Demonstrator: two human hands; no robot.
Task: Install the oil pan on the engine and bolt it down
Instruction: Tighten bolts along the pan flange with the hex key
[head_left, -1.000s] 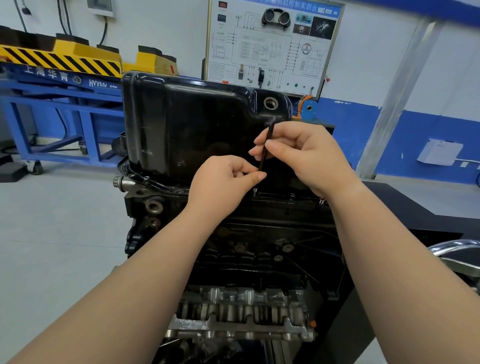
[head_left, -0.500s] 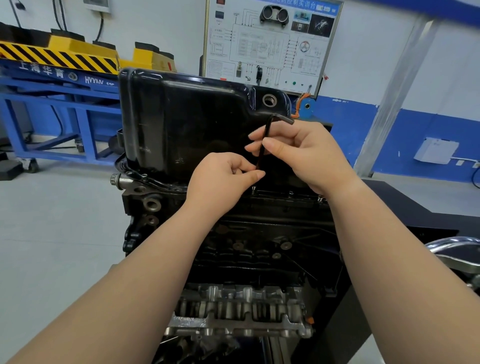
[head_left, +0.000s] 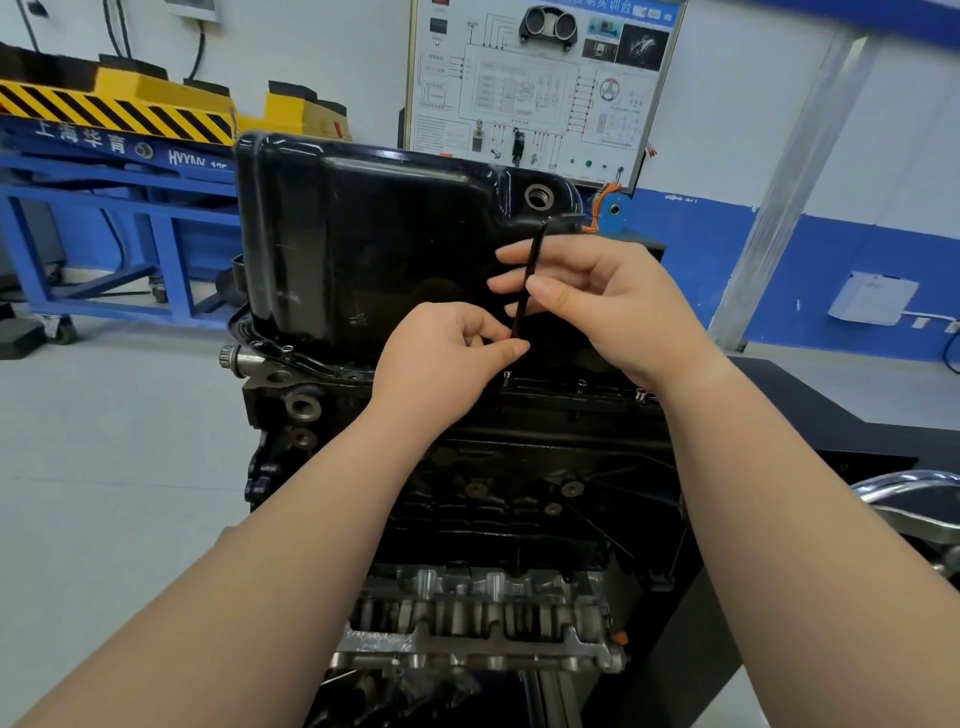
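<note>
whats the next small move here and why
Probably spin the hex key with the right hand to run the bolt down: the key stands upright on the bolt at the pan flange, the left hand pinches its lower end.

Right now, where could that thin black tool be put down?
Bare: atop the oil pan, left of the hands, and the dark bench right of the engine. Crowded: the near flange, where left hand and right hand pinch the hex key over a bolt.
</note>
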